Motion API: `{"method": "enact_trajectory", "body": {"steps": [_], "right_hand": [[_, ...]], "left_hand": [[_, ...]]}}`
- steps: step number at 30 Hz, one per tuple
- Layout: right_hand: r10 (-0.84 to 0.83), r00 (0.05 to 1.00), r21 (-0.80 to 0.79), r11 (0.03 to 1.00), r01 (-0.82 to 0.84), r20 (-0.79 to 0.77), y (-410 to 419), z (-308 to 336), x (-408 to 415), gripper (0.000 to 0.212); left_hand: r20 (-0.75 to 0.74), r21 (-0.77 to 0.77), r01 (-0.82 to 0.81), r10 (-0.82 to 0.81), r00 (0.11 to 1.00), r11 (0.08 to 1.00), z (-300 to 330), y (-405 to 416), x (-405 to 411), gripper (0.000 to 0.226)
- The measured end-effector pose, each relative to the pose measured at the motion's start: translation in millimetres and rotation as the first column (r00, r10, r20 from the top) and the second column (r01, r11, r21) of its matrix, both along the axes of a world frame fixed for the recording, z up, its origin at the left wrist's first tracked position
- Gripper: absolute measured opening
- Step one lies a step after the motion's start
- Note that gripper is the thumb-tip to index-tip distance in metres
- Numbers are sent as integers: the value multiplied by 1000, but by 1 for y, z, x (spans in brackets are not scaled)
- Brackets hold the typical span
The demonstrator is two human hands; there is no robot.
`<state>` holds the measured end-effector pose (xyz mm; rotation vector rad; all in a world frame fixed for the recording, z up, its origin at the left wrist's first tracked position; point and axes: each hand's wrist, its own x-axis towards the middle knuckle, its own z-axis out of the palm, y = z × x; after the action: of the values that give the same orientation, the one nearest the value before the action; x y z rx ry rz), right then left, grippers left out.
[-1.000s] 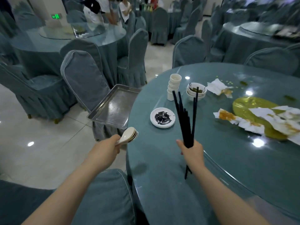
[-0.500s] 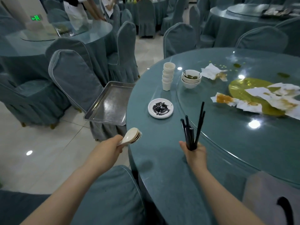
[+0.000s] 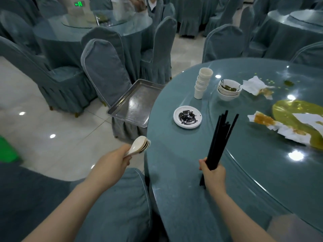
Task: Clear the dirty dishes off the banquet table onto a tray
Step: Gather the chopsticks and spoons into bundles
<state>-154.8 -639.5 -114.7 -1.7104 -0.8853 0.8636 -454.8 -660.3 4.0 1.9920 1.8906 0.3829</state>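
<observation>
left hand (image 3: 114, 161): clenched round the handles of a nested stack of white spoons (image 3: 139, 146), held off the table edge, above the floor and the near chair.
right hand (image 3: 212, 173): fist wrapped round a bundle of black chopsticks (image 3: 221, 140), low on the shafts; short ends poke out under the fist toward the tablecloth.
chopstick axis: long axis steep, leaning away from the person and slightly right; far tips fan apart over the table (image 3: 174, 198), so the bundle looks loose at the top.
spoon axis: handles in the palm, bowls pointing away and up-right, toward the tray (image 3: 122, 103).
tray: metal, sits on a chair seat just beside the table's left rim; nothing in it that I can see.
still on table: saucer (image 3: 187, 117) with dark smear, stacked cups (image 3: 202, 84), nested bowls (image 3: 229, 89), soiled napkins, yellow spill further right.
risk 1: splayed chopsticks could slide out of the fist if it tilts during the reach to the tray; cause is a low grip on a loose bundle.
risk 2: spoons only nested, top ones could slip off if the stack tips bowl-down.
risk 3: tray perched on the soft seat, partly overhanging; a load dropped on the near edge could tip it.
risk 4: swinging the long bundle left may clip the cup stack or saucer.
</observation>
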Motion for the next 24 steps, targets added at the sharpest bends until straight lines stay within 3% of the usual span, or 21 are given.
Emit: {"method": "enact_trajectory", "body": {"steps": [5,8,10,13,16,21,24], "right_hand": [[177,980,-44,984,-174,88,6,15,-20,17],[356,905,-107,934,-340,231,5,33,-38,15],[493,778,-197,870,-452,389,4,49,-53,13],[622,485,-348,765,-541,615,-6,76,-87,12],[643,307,-399,711,-579,701,-31,104,-138,13],[597,220,-329,670,-666,771,-92,144,-242,9],[553,207,-261,649,-715,807,-128,164,-310,10]], "left_hand": [[20,15,-91,91,996,996,8,-24,-19,8],[65,25,-114,112,992,993,20,-42,-34,10],[75,70,-134,129,989,988,28,-56,-49,9],[46,144,-186,181,982,972,44,-85,-83,10],[1,248,-226,233,972,942,61,-128,-128,10],[-8,404,-252,279,960,879,90,-218,-215,2],[-62,429,-250,305,950,868,102,-272,-276,18]]}}
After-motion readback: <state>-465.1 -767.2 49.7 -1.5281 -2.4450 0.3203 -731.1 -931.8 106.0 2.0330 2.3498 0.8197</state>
